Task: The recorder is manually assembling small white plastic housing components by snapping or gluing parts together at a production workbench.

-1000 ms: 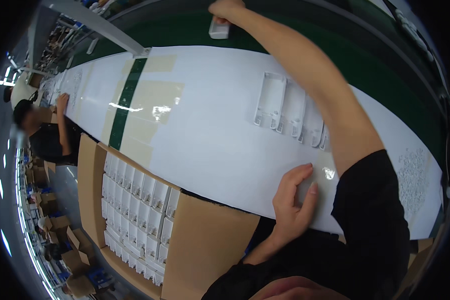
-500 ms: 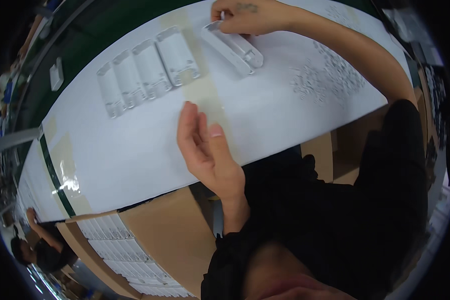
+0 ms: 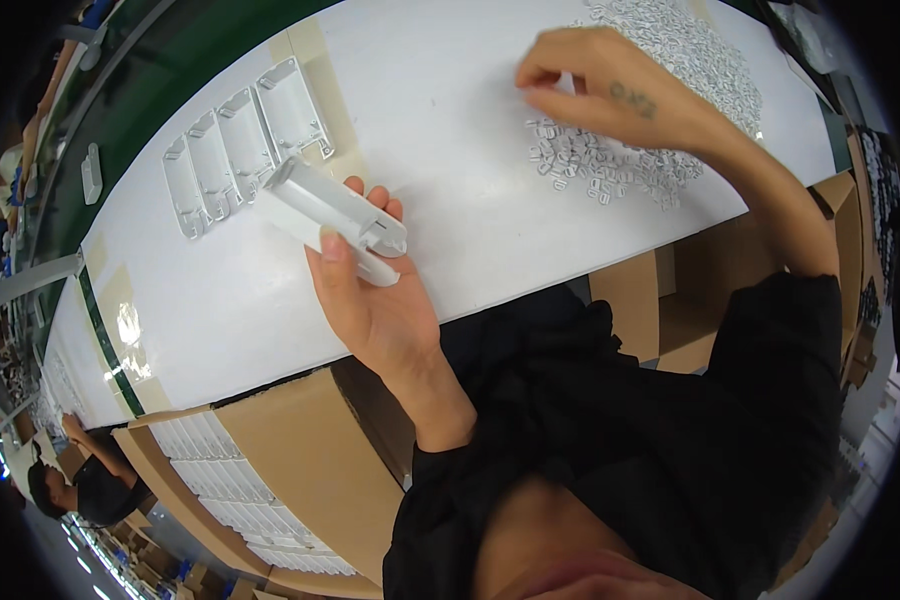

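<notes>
A long, white, trough-shaped plastic housing [image 3: 335, 210] is tilted above the table, its hollow side up. My left hand [image 3: 375, 300] grips it, with the thumb along the near side and the fingers behind the far side. To the right, my right hand [image 3: 610, 90] is curled over the near edge of a heap of small whitish looped plastic pieces [image 3: 610, 170]. Its thumb and forefinger come close together; whether a piece is between them is too small to tell. Several matching white housings [image 3: 240, 140] lie side by side on the table, left of the held one.
The white-covered table [image 3: 220, 320] carries strips of tan tape. Below its near edge stands an open cardboard box [image 3: 290, 440] packed with rows of white housings. Another cardboard box [image 3: 670, 300] is at the right. One white part [image 3: 92, 175] rests on the green surface beyond. A person [image 3: 95, 490] works far left.
The housing has passed from my right hand to my left, which has closed on it. My right hand has moved right and nearer, to the small pieces. The view has shifted slightly.
</notes>
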`<state>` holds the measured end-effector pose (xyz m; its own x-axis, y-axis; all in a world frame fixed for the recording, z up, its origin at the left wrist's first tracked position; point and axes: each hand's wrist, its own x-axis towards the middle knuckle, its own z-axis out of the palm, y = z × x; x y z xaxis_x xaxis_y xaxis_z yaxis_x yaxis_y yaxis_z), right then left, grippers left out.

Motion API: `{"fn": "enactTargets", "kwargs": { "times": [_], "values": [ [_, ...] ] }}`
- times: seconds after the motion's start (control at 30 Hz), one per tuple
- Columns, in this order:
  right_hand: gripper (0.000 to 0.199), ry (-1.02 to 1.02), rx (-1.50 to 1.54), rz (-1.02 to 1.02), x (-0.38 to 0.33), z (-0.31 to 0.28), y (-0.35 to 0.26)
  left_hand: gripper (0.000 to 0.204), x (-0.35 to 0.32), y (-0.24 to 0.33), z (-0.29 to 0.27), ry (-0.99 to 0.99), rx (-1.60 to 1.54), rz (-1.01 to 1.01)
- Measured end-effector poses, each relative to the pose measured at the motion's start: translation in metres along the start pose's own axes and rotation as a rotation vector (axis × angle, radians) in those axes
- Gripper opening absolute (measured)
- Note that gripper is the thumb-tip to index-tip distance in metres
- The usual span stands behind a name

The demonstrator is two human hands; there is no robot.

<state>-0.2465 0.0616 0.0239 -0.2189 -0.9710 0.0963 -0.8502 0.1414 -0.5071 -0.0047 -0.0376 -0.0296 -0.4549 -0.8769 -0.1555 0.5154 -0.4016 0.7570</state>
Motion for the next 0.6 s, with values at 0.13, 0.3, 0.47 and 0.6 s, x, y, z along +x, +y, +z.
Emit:
{"fn": "enactTargets", "kwargs": {
  "times": [0.13,0.3,0.47,0.6],
  "values": [
    [0.006,-0.001,-0.17,-0.129,-0.02,0.007,0.012,0.047,-0.001,-0.01,-0.005,-0.075,-0.093,0.067],
    [0.005,0.057,-0.424,-0.311,-0.019,0.016,0.018,0.045,-0.005,-0.012,0.001,-0.017,-0.048,0.132],
    [0.005,0.061,-0.349,-0.256,-0.016,0.006,0.015,0.043,-0.001,-0.01,0.001,-0.005,-0.023,0.135],
    [0.005,0.0,-0.27,-0.293,0.003,0.005,0.01,0.046,0.0,0.004,0.0,0.041,-0.09,0.141]
  ]
}}
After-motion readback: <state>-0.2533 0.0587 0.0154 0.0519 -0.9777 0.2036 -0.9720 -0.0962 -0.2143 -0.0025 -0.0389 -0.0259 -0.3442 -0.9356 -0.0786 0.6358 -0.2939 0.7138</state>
